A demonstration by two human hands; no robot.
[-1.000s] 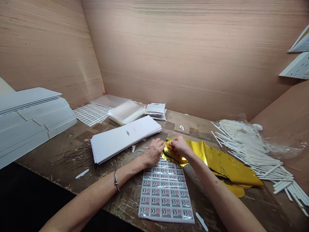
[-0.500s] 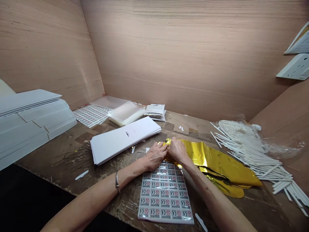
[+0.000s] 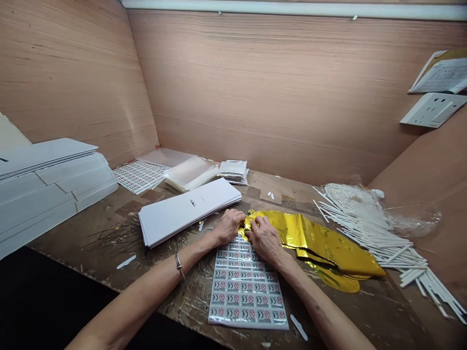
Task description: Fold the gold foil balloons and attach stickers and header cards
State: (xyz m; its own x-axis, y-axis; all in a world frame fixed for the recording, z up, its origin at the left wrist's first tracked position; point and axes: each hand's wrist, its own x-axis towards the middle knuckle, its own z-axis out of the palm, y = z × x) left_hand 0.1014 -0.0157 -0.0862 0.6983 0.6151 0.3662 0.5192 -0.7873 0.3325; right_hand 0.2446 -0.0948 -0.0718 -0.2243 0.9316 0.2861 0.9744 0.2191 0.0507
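A flat, folded gold foil balloon stretches from the middle of the table to the right, with its narrow left end bunched between my hands. My left hand, with a bracelet at the wrist, pinches that end. Just to the right, my right hand has its fingers curled onto the foil, and the fingertips are partly hidden. Under my hands and forearms lies a sheet of CE warning stickers, its upper edge covered by the hands and foil.
A stack of white cards lies left of my hands. Farther back are clear plastic sleeves, another sticker sheet and a small paper stack. White sticks spread along the right. White cartons stand at far left.
My right hand has turned from a closed grip to lying lower over the foil, knuckles up. My left hand has drawn slightly left and up. The camera has tilted upward.
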